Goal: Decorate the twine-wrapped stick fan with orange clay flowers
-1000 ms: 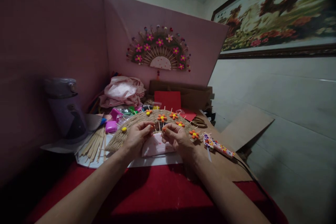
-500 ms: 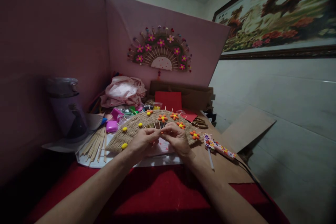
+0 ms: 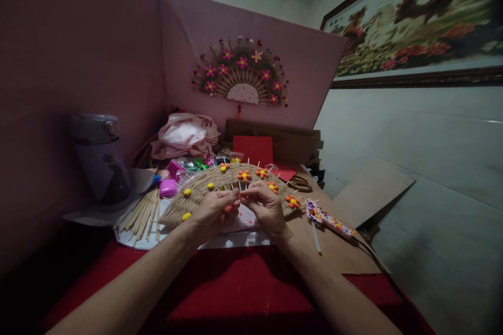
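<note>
Both forearms reach in from below the twine fan (image 3: pixel 231 174), which lies straight behind the hands. In front of its middle, the left hand (image 3: pixel 218 210) and right hand (image 3: pixel 267 208) meet at the fingertips, fingers curled, thumbs and forefingers pinched narrow on a small orange piece (image 3: pixel 241 196). The fan carries five orange flowers (image 3: pixel 244 176), one with fewer petals showing, and three bare yellow discs (image 3: pixel 187 192) on its left. One glue gun (image 3: pixel 332 221) lies right of the fan; one bottle (image 3: pixel 101 165) stands left.
</note>
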The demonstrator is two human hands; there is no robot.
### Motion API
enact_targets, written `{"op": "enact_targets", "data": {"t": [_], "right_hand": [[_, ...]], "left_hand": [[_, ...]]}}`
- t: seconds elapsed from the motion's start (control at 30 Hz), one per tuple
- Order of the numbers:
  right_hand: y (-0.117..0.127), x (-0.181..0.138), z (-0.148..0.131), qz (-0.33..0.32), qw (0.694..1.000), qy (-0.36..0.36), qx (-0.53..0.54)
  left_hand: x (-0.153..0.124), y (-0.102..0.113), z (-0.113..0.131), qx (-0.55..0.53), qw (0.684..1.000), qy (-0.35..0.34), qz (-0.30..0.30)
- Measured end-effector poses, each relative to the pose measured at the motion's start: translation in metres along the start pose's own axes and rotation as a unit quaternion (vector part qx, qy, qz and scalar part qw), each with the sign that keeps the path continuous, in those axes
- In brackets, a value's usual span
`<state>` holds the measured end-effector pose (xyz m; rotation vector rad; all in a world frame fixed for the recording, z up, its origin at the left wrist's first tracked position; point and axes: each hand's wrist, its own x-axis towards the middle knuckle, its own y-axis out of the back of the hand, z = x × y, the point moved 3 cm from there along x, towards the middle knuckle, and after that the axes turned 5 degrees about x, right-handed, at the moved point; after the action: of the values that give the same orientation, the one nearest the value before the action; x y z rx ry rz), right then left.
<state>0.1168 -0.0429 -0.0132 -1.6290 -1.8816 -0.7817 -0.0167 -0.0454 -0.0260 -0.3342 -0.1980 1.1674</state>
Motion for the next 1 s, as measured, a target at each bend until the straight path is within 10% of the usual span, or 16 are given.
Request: {"op": "enact_targets", "data": {"t": [1.0], "right_hand": [[0.0004, -0.0038, -0.0056, 0.012, 0.997, 0.039, -0.059]], "left_hand": [[-0.0026, -0.0004, 0.0027, 0.01, 1.0, 0.004, 0.01]]}}
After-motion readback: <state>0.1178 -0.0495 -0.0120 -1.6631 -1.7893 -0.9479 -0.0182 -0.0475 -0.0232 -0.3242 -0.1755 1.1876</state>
